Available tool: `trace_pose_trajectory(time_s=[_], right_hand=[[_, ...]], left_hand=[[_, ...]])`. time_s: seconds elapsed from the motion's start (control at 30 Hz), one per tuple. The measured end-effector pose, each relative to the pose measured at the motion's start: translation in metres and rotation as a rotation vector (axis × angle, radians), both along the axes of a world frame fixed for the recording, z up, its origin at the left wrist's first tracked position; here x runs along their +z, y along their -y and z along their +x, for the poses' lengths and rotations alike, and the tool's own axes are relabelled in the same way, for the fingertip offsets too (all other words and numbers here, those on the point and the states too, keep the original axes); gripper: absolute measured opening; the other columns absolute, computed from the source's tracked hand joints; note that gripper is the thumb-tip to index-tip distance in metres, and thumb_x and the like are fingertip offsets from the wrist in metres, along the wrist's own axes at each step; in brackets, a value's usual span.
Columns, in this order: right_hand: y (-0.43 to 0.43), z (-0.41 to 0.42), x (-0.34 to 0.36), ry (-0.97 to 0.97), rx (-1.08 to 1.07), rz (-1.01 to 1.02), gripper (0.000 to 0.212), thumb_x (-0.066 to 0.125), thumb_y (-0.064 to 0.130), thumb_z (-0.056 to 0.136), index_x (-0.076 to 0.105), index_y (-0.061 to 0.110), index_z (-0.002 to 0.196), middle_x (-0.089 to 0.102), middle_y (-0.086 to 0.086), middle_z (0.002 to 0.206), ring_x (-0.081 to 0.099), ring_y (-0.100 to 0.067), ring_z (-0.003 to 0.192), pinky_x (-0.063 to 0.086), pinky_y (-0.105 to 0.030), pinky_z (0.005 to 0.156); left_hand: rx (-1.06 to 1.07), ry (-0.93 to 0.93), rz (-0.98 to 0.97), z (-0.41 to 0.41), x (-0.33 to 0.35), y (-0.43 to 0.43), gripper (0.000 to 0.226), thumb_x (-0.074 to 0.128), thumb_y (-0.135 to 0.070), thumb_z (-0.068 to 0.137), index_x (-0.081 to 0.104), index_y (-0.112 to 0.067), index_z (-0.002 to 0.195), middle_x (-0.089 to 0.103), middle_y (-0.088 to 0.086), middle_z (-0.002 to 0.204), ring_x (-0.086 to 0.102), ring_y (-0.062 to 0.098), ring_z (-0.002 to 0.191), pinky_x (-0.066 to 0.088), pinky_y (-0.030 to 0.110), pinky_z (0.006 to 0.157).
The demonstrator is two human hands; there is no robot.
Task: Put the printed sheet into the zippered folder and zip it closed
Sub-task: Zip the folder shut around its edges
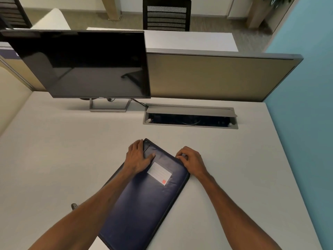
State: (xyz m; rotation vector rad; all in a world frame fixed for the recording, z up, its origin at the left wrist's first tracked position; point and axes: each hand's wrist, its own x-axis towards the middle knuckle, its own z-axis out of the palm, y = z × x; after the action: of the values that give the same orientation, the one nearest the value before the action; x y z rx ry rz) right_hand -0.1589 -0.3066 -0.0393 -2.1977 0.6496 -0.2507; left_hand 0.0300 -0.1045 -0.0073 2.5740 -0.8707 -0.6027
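Both on folder: left hand pressing flat, right hand pinching mostly hidden zipper pull.

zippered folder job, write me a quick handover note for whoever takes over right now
Left hand: flat, pressing down near the far corner of the zippered folder.
Right hand: pinches what looks like the zipper pull at the folder's right edge.
Folder lies shut on the desk, label up. No printed sheet in sight, so it is likely inside.
Left to do: run the zip round; the far corner looks not yet zipped.
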Motion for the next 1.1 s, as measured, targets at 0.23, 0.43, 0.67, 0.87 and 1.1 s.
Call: trace_pose_trajectory(time_s=[0.23, 0.43, 0.67, 0.87, 1.1], right_hand=[[-0.002, 0.024, -0.002, 0.013, 0.023, -0.027, 0.008, 0.073, 0.019, 0.096, 0.070, 0.022, 0.089, 0.068, 0.013, 0.093, 0.066, -0.009, 0.085, 0.060, -0.031, 0.078], [-0.005, 0.066, 0.002, -0.019, 0.112, -0.112, 0.009, 0.069, 0.031, 0.099, 0.068, 0.029, 0.090, 0.066, 0.017, 0.098, 0.064, -0.008, 0.087, 0.058, -0.028, 0.078], [-0.013, 0.121, 0.005, -0.022, 0.150, -0.188, 0.008, 0.065, 0.034, 0.099, 0.066, 0.032, 0.091, 0.064, 0.018, 0.100, 0.062, -0.007, 0.087, 0.055, -0.029, 0.077], [-0.022, 0.149, 0.007, -0.035, 0.184, -0.223, 0.009, 0.065, 0.031, 0.099, 0.069, 0.030, 0.091, 0.066, 0.015, 0.099, 0.061, -0.009, 0.085, 0.054, -0.030, 0.077], [-0.039, 0.127, 0.014, -0.049, -0.069, -0.121, 0.017, 0.073, 0.034, 0.096, 0.068, 0.033, 0.113, 0.069, 0.015, 0.109, 0.067, -0.008, 0.095, 0.056, -0.028, 0.079]], left_hand=[[0.000, -0.069, -0.098, 0.001, -0.008, -0.012, 0.103, 0.055, -0.076, 0.078, 0.037, -0.016, 0.159, 0.040, 0.010, 0.158, 0.039, 0.035, 0.144, 0.041, 0.054, 0.115], [-0.031, -0.031, -0.167, 0.000, -0.022, -0.016, 0.097, 0.057, -0.075, 0.082, 0.040, -0.017, 0.158, 0.045, 0.008, 0.156, 0.042, 0.031, 0.143, 0.042, 0.053, 0.116], [-0.010, 0.020, -0.172, -0.002, -0.020, -0.017, 0.097, 0.051, -0.081, 0.082, 0.041, -0.022, 0.158, 0.046, 0.003, 0.159, 0.042, 0.025, 0.145, 0.041, 0.048, 0.116], [-0.009, 0.028, -0.194, -0.001, -0.026, -0.020, 0.094, 0.046, -0.084, 0.084, 0.042, -0.024, 0.157, 0.047, 0.001, 0.159, 0.044, 0.024, 0.143, 0.039, 0.047, 0.118], [-0.034, 0.060, -0.157, -0.003, -0.023, -0.026, 0.089, 0.051, -0.074, 0.091, 0.035, -0.023, 0.162, 0.041, 0.001, 0.165, 0.040, 0.024, 0.148, 0.038, 0.048, 0.119]])
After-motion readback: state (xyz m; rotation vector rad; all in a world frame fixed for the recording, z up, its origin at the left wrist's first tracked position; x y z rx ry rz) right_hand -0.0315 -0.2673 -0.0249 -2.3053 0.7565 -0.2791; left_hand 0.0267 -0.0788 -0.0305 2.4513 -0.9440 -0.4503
